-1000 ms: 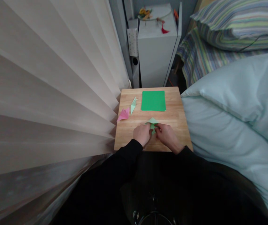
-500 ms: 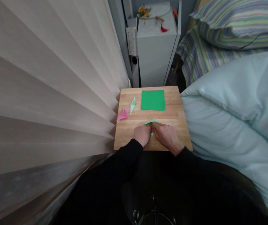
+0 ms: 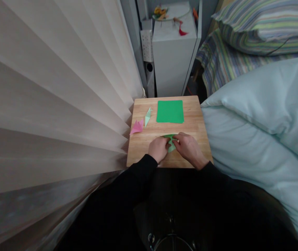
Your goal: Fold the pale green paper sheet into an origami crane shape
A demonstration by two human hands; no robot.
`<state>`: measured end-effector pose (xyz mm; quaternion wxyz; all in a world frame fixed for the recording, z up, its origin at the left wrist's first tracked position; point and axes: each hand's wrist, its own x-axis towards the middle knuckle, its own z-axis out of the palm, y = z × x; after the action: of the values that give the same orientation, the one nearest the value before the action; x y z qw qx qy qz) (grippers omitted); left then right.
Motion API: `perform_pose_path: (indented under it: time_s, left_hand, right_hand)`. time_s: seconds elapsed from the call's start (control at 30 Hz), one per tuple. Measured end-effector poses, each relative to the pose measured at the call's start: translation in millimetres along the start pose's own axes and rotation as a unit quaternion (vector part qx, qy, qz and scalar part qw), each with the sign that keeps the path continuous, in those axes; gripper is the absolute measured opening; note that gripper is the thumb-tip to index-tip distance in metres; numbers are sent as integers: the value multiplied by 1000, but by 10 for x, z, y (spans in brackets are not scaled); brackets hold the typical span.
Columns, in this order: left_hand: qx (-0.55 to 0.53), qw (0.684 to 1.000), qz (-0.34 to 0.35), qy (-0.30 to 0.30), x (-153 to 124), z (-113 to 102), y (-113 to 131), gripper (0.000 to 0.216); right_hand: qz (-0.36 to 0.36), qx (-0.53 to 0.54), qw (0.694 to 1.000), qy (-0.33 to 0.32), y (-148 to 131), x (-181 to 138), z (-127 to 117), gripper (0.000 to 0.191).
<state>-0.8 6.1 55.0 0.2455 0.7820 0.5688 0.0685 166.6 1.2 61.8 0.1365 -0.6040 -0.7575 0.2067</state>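
Near the front of a small wooden table (image 3: 143, 153), a partly folded sheet of green origami paper (image 3: 172, 147) lies between my two hands. My left hand (image 3: 158, 148) grips its left side with bent fingers. On the other side my right hand (image 3: 189, 148) pinches the paper's upper right part between thumb and fingers. Parts of the paper are hidden under the fingers. Farther back rests a stack of flat green paper squares (image 3: 170, 111). To its left are a pale green folded paper piece (image 3: 148, 117) and a pink folded paper piece (image 3: 137, 126).
A pleated curtain (image 3: 86, 87) hangs along the table's left side. To the right is a bed with a pale blue quilt (image 3: 243, 132) and a striped pillow (image 3: 266, 28). Behind the table stands a white cabinet (image 3: 173, 62) with small ornaments on top.
My right hand has moved slightly right, away from the left one. More of the green paper shows between the hands, and its folds look more opened out.
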Motion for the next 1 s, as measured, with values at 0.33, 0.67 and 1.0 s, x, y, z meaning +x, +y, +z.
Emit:
perform_pose_path:
  time_s: [0.33, 0.67, 1.0]
  left_hand:
    - [-387, 886, -122, 224, 106, -160, -17, 56]
    - [-644, 743, -117, 140, 143, -200, 46, 43]
    - [-658, 740, -90, 108, 82, -294, 175, 74]
  right_hand:
    - [65, 358, 919, 154, -118, 8, -36, 39]
    - [77, 479, 869, 100, -296, -79, 146, 49]
    - [18, 463, 882, 89, -485, -146, 240, 58]
